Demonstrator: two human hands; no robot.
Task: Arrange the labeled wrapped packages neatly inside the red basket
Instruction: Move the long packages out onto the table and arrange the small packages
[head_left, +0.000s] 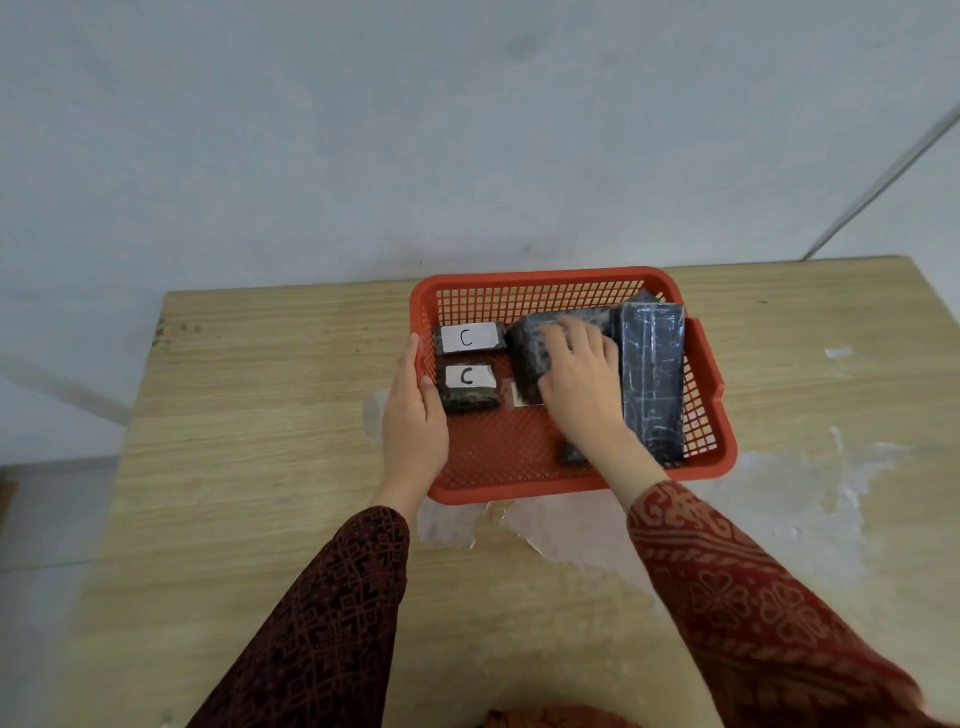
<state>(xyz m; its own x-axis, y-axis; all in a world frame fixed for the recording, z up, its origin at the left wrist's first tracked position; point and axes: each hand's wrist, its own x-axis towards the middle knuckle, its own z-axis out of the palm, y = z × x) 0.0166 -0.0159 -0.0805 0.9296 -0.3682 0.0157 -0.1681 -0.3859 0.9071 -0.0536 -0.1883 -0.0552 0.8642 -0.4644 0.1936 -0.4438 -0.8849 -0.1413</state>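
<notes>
A red mesh basket (545, 280) sits on the wooden table. Two small dark wrapped packages with white "C" labels lie in its left part, one behind (470, 338) the other (469, 389). A long dark wrapped package (652, 374) leans along the right wall. My right hand (576, 374) grips a tilted dark package (530, 348) in the middle; beneath it another package with a partly hidden white label (519, 395) shows. My left hand (415, 415) holds the basket's left rim. A dark corner (571, 453) peeks out by my right wrist.
The wooden table (260, 415) has pale worn patches (779, 493) in front of and to the right of the basket. A grey wall rises right behind the table. A thin metal rod (883, 176) slants at the upper right.
</notes>
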